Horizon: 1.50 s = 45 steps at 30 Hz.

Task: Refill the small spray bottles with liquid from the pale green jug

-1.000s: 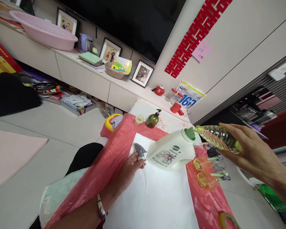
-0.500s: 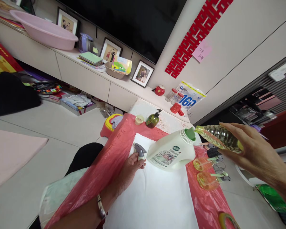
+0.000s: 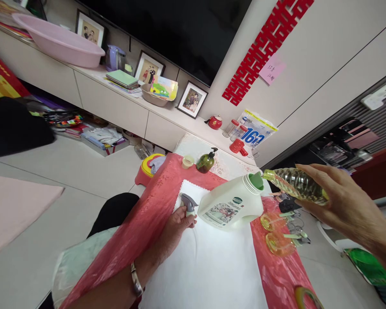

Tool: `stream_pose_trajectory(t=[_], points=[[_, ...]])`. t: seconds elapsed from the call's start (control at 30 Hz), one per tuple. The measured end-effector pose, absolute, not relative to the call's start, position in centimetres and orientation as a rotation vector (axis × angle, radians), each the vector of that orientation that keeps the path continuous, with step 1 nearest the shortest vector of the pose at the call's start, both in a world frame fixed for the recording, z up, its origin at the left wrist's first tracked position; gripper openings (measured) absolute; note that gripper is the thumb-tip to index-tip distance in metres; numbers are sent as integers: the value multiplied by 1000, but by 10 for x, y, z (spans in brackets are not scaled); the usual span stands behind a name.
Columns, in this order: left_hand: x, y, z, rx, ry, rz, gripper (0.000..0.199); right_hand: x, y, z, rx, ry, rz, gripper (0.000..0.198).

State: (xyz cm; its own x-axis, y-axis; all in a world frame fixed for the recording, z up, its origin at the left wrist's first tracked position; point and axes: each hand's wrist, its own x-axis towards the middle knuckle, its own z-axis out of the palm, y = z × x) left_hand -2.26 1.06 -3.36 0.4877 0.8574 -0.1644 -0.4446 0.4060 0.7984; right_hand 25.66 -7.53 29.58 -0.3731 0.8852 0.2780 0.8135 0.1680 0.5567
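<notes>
My right hand [image 3: 344, 201] is closed around a clear ribbed bottle [image 3: 296, 182] with yellowish tint, tipped so its neck meets the open mouth of a large pale green detergent jug [image 3: 230, 204]. The jug stands on a white cloth [image 3: 209, 266], its green spout uncapped. Between the fingers of my left hand [image 3: 176, 223] is a grey spray trigger head [image 3: 188, 202], held just left of the jug. Whether liquid flows from the bottle is too small to tell.
A green pump bottle [image 3: 206, 162] and a small cup [image 3: 187, 162] stand behind the jug. Two yellow glass bowls [image 3: 279, 243] with pale green handles sit at right, on the red table cover [image 3: 260, 266]. A tape roll [image 3: 304, 298] lies at the near right edge.
Almost nothing differs. The bottle stays tipped at the jug's mouth, and the left hand keeps the spray head in the same place.
</notes>
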Motion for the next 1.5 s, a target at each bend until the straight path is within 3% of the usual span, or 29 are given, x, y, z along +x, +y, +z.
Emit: stream_pose_trajectory(t=[1.5], points=[[-23,11,-35,765,616,888,36,247,-58,311,1457,2260,1060,43]])
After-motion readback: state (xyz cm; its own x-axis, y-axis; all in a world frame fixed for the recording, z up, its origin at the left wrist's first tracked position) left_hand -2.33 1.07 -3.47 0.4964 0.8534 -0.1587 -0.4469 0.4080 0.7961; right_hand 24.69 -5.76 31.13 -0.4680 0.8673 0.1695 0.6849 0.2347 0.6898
